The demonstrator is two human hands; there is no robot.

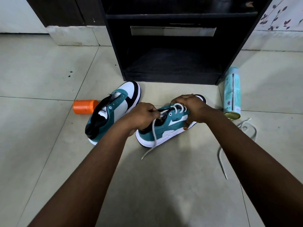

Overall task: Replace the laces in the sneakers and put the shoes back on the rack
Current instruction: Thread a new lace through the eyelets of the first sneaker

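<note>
Two teal, white and black sneakers stand on the tiled floor in front of a black rack [172, 74]. The left sneaker [113, 110] has no lace in its eyelets. The right sneaker [165, 128] is partly laced with a white lace [154, 135] whose loose end trails onto the floor. My left hand [144, 115] pinches that lace near the upper eyelets. My right hand [190, 107] grips the right sneaker over its front, thumb at the sole's side. A second loose white lace [221, 154] lies on the floor to the right.
An orange bottle [83, 106] lies on its side behind the left sneaker. A pale teal spray can [232, 94] lies on the floor right of the rack. The rack's bottom shelf holds nothing. A wall with a flower pattern [278, 17] is at the back right.
</note>
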